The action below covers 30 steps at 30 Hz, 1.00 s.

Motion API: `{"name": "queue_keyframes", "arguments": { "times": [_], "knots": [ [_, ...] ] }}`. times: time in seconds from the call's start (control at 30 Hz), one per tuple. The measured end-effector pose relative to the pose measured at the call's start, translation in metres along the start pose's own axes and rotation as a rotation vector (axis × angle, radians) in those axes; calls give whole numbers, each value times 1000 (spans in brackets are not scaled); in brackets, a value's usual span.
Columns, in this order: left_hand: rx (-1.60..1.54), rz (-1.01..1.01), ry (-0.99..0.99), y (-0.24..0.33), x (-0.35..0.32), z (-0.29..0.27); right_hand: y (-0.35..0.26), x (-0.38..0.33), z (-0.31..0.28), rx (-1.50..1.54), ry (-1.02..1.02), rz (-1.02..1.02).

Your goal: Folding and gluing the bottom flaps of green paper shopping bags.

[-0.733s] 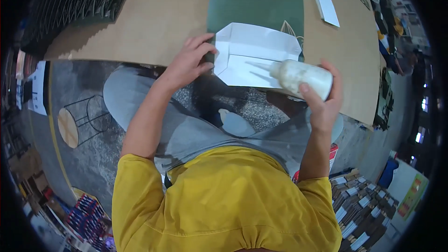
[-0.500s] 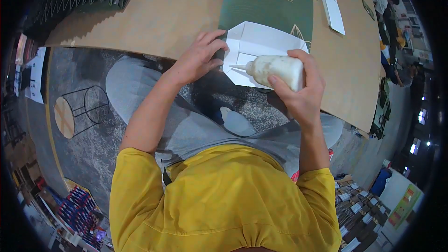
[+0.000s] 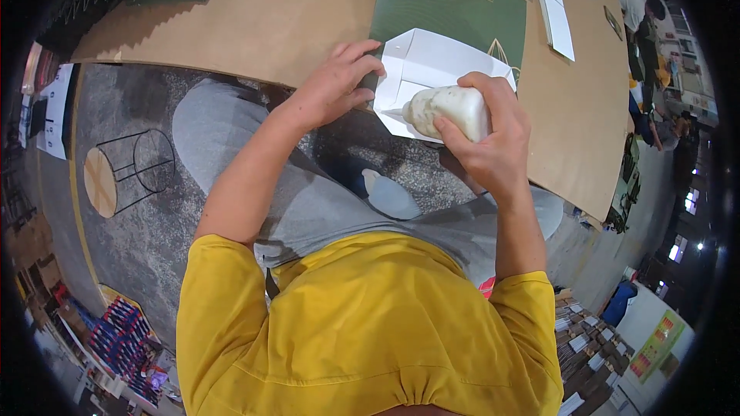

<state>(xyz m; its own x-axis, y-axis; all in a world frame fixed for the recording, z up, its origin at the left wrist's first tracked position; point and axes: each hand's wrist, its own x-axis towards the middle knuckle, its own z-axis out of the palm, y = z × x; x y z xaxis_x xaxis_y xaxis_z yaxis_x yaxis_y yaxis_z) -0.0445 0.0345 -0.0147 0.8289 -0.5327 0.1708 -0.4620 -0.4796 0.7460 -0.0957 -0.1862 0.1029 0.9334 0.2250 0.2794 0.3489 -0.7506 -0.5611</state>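
Observation:
My right hand [image 3: 492, 139] grips a white squeeze bottle [image 3: 447, 108] lying sideways, its pointed nozzle aimed left at the near corner of a folded white paper flap [image 3: 439, 62]. That flap belongs to a flat dark green paper bag [image 3: 455, 8] lying on a brown cardboard-covered table [image 3: 254, 15]. My left hand [image 3: 333, 86] presses the flap's left edge, fingers spread over it at the table's near edge. I wear a yellow shirt and grey trousers.
More flat green and white sheets [image 3: 551, 0] lie farther back on the table. A round wooden stool with a black wire frame [image 3: 123, 173] stands on the grey floor at left. Stacks of boxes [image 3: 586, 339] sit at lower right. Other people [image 3: 644, 23] work at far right.
My right hand has brought the bottle leftward and nearer, swinging its nozzle onto the flap's near corner. My left hand stays on the flap's left edge.

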Motion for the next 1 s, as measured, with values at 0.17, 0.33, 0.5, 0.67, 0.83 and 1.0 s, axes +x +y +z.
{"name": "queue_keyframes", "arguments": {
  "times": [0.17,0.33,0.5,0.67,0.83,1.0],
  "knots": [
    [-37,-23,-12,3,0,-3,2,-7,-5,-5,-16,0],
    [-26,13,-3,1,0,-3,0,-14,-11,-29,-24,15],
    [-57,-5,-22,2,1,-4,1,-20,-16,-44,-13,22],
    [-58,-12,-25,4,2,-5,6,-26,-24,-23,15,51],
    [-27,-39,-42,6,2,-8,17,-33,-37,-55,44,44],
    [-2,-50,-40,9,4,-9,26,-43,-51,-83,70,98]
  ]
}}
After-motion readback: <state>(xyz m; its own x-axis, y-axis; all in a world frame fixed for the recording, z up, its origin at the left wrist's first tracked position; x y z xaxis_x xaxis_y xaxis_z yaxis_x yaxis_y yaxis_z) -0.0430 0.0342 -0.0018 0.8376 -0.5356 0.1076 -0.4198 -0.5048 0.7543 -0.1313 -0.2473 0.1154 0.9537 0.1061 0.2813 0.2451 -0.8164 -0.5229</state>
